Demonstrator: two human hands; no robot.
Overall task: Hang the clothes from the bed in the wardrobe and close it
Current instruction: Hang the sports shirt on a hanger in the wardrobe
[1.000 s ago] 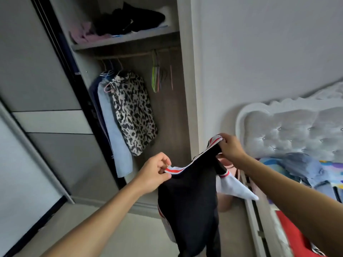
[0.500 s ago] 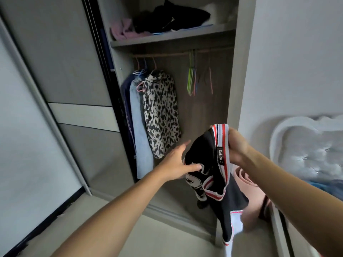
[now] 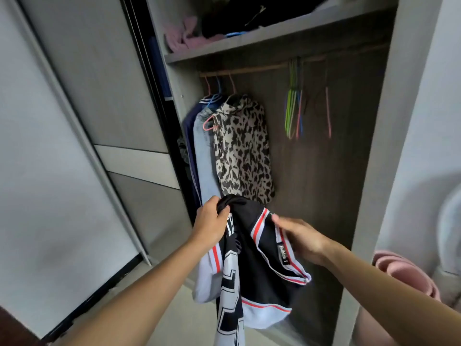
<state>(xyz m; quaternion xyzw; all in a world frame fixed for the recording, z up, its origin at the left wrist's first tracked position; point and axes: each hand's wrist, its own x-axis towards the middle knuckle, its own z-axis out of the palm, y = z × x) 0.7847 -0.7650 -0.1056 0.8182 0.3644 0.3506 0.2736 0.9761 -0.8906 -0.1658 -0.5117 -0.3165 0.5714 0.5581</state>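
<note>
Bare rail (image 3: 264, 68) between clothes, hangers, seemingly.

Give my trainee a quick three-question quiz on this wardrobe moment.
1. True or false: the black jersey is already on a hanger.
2. Which hand grips the jersey's bunched top: A left hand, B right hand?
3. Fill in: the empty hangers hang to the ___ of the leopard-print garment.

Key: 1 false; 2 A; 3 right.

A small black neck label (image 3: 283, 254) sewn inside the collar of the black jersey (image 3: 252, 248) reads "Fashion". Large white block characters run down the jersey's front, but folds hide too much to read them.
</note>
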